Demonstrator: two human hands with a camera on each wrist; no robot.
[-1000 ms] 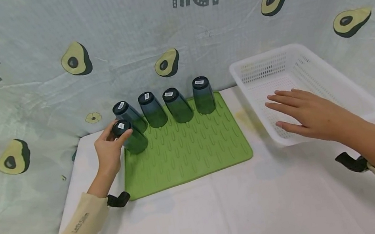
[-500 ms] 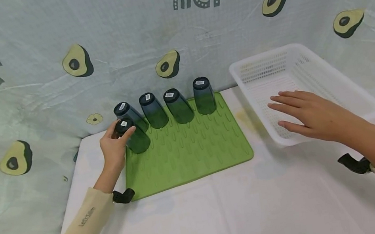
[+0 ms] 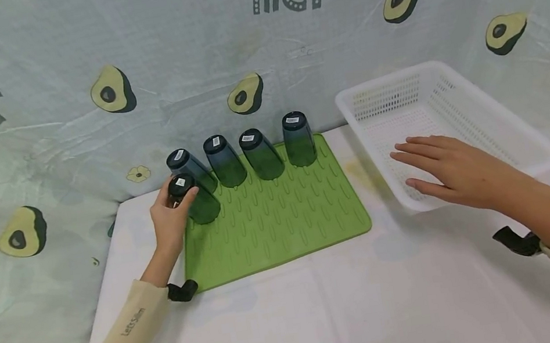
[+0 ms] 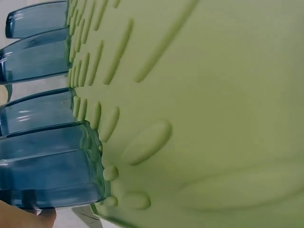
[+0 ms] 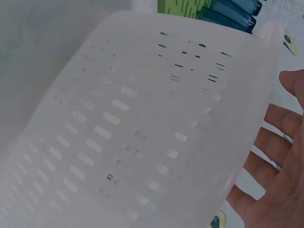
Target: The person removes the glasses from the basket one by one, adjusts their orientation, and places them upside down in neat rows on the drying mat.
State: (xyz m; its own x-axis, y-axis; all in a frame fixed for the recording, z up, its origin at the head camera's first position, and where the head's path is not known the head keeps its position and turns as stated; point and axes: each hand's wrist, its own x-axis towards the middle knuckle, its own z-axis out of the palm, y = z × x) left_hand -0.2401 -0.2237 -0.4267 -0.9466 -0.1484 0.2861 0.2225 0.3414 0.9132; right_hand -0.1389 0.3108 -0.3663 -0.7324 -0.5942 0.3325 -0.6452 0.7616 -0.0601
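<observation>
My left hand (image 3: 168, 219) grips an upside-down dark blue glass (image 3: 204, 208) near its base. The thumb is on the right side and the fingers go round the far left. Its rim stands on the green ribbed mat (image 3: 272, 224), at the mat's left edge, as the left wrist view also shows for the same glass (image 4: 47, 173). Behind it, several like glasses (image 3: 262, 158) stand inverted in a row along the back. My right hand (image 3: 457, 172) hovers with fingers spread over the near side of a white plastic basket (image 3: 392, 125); nothing is in it.
A white cloth (image 3: 295, 315) covers the table in front of the mat. Behind the table hangs a pale curtain (image 3: 172, 39) with avocado prints, close to the back glasses. Right of the mat, the basket's rim (image 3: 503, 104) rises above the table.
The left hand and its glass have shifted slightly to the right; the glass now stands close in front of the back-left one. My right hand has hardly moved.
</observation>
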